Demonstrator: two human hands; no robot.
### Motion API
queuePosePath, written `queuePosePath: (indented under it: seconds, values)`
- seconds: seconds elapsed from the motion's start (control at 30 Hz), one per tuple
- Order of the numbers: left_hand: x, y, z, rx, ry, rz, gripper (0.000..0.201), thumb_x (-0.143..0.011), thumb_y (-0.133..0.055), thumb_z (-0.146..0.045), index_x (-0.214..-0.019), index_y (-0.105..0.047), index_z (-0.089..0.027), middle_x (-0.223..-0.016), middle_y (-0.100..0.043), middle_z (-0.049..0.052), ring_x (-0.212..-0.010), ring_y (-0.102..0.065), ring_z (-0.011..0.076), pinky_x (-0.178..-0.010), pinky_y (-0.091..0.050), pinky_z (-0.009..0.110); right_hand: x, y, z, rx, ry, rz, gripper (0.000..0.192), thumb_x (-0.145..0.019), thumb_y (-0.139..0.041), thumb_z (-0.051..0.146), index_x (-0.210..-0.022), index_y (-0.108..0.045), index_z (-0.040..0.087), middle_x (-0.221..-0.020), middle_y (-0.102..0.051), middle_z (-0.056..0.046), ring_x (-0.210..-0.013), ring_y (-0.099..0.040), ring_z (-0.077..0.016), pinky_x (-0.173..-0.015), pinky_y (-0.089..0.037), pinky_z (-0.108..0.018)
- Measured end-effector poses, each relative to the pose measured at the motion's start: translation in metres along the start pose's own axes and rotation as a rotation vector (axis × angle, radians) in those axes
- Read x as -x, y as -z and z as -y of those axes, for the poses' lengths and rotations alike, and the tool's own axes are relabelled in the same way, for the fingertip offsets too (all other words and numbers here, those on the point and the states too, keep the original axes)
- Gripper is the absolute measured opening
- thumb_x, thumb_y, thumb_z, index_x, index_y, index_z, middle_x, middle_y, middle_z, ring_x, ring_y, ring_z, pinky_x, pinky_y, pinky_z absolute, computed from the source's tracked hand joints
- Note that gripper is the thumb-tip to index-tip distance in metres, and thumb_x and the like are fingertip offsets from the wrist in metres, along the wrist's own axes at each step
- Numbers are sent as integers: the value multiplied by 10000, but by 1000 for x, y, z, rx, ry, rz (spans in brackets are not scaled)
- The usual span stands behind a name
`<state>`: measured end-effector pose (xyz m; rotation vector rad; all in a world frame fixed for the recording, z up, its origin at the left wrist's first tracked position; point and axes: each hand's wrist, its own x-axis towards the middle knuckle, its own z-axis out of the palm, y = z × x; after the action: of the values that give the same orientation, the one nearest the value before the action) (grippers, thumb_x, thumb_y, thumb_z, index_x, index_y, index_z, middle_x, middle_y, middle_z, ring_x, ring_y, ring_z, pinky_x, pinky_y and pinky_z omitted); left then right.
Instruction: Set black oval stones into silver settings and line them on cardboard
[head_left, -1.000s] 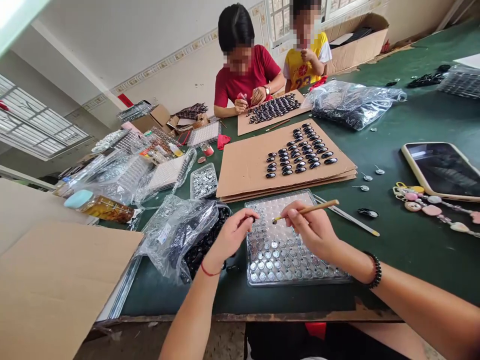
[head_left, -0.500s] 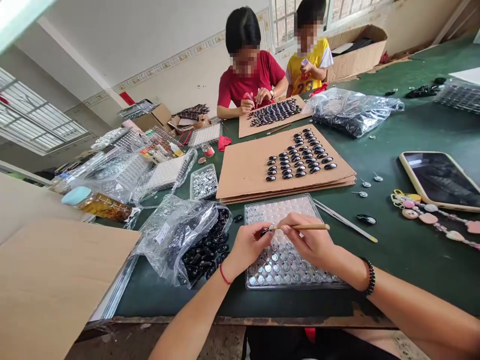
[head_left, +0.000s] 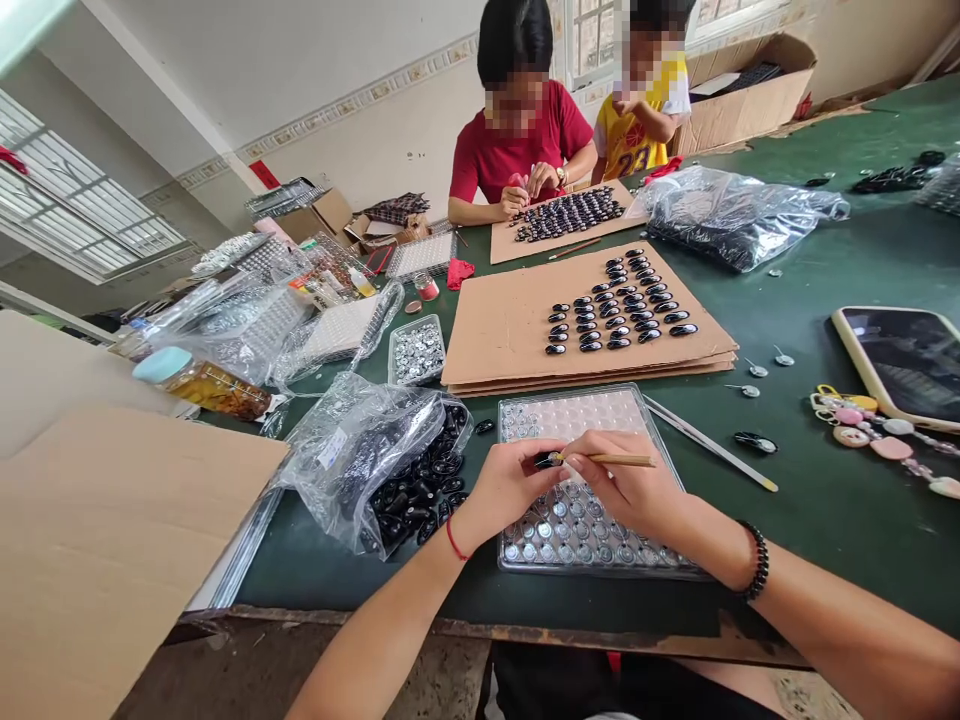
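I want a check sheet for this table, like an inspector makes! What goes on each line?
Surface: green table top, worn front edge.
Job's things: clear plastic blister tray of round silver pieces; thin wooden stick; small black oval stone.
Clutter: plastic bag of black stones, brown cardboard sheet with rows of stones, phone, bead charm.
Hands: left hand pinches the stone; right hand holds the stick.
Cables: nothing seen.
Surroundings: two people opposite, cardboard boxes, windows.

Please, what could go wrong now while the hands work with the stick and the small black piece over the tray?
The left hand pinches a small black piece at the stick tip; it might slip into the tray. The right hand rests over the tray's loose silver parts and may knock them. The open bag of black pieces lies beside the left wrist and could spill.
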<state>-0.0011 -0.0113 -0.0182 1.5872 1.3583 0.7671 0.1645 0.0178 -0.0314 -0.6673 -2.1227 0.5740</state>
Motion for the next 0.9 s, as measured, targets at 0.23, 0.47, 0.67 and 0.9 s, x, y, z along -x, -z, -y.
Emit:
queuePosePath:
  seconds: [0.23,0.47,0.67,0.9]
  values:
    - [1,1,0,104,61,22,369,-712,-592,-359,-1005,-625,-137,-726,-631,48,-566,-545,123,-531,-441,219,-1,0,0,16,68,-14,153,-879,-361,181,-777,-475,177,-640,-567,-17,-545,-484,-120,-522,-339,-235]
    - [2,1,-2,84,55,10,344,-723,-577,-380,-986,-633,-165,-808,-649,54,-597,-565,134,-547,-449,228,0,0,1,40,88,9,143,-874,-378,183,-781,-487,174,-631,-561,-17,-531,-466,-117,-514,-331,-235]
    - [3,3,-5,71,49,44,316,-768,-525,-327,-1012,-622,-151,-719,-649,45,-630,-568,152,-554,-441,233,1,-2,2,74,103,25,162,-872,-398,205,-756,-506,173,-618,-557,-16,-557,-485,-120,-545,-350,-243]
    - [2,2,-8,5,-1,15,337,-744,-553,-383,-980,-631,-155,-895,-648,66,-802,-573,189,-683,-451,262,-2,0,4,78,98,-25,194,-878,-371,208,-733,-496,172,-597,-552,-16,-534,-476,-121,-526,-350,-242]
